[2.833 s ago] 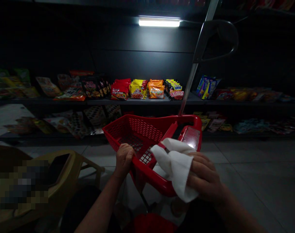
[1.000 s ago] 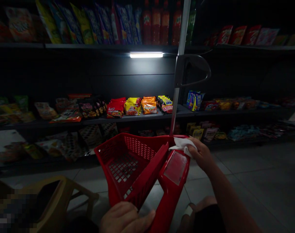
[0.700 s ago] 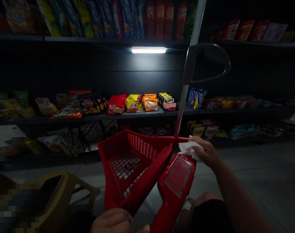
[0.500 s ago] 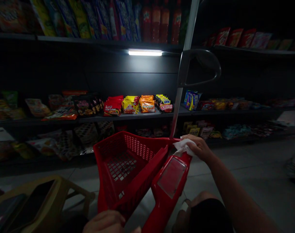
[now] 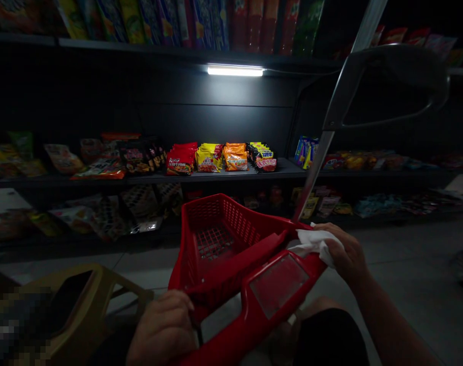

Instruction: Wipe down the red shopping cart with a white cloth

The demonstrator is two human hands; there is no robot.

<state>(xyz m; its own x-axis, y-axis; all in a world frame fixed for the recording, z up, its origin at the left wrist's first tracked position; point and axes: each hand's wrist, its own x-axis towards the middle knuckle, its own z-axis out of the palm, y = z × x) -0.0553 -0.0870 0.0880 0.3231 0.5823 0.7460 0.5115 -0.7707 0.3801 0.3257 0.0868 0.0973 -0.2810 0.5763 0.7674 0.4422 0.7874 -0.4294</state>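
Note:
A red plastic shopping basket (image 5: 250, 213) with grid-like side walls tilts in front of me, its inside facing up. Beside its wall runs a broad red handle (image 5: 279, 284) with a clear framed panel. A long metal pole ending in a grey loop grip (image 5: 332, 109) rises from the basket's far right corner. My right hand (image 5: 345, 251) is closed on a white cloth or tissue (image 5: 315, 241), pressed against the upper end of the red handle. At the near left corner, my left hand (image 5: 164, 325) is wrapped around the basket's edge; its fingertips are partly hidden.
Dark shelves (image 5: 147, 179) with snack packets (image 5: 210, 157) span the background under a lit tube lamp (image 5: 235, 70). A yellowish stool (image 5: 97, 290) bearing a dark phone-like slab (image 5: 71, 300) stands at the left. My knee (image 5: 330, 335) is close below the handle.
The basket has swung, with its pole leaning further right. My right hand and the white cloth have moved right and slightly down. More of my left hand shows at the basket's corner.

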